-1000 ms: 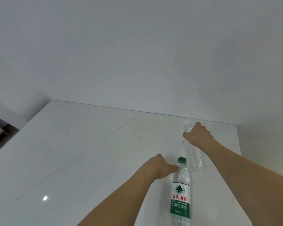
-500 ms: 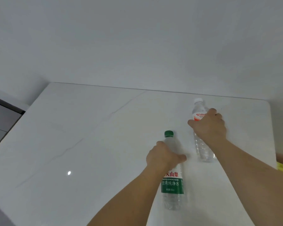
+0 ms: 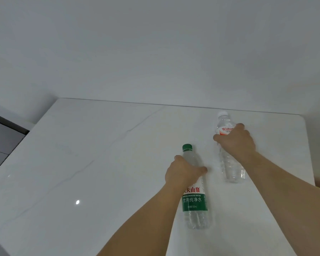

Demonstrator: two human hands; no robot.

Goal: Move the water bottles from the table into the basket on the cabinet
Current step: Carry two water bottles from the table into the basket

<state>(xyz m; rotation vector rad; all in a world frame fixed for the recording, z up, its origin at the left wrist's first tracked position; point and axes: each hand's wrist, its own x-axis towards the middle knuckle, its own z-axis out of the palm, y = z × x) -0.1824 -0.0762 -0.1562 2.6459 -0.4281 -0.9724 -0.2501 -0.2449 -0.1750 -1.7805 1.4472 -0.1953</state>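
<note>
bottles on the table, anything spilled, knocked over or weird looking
Nothing stands out. The green-capped bottle and the white-capped bottle both stand on the white table, caps on, no water pooled around them. The left hand grips the green-capped one, the right hand the other.

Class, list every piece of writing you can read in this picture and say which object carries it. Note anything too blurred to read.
"Wahah", cut off by the right hand: red label of the white-capped bottle.
"天山泉", first character hidden by the left hand: green-capped bottle.
"PURIFIED DRINKING WATER": same label.
"饮用纯净水": same label, green band.
Small print beneath both labels: too blurred.
</note>
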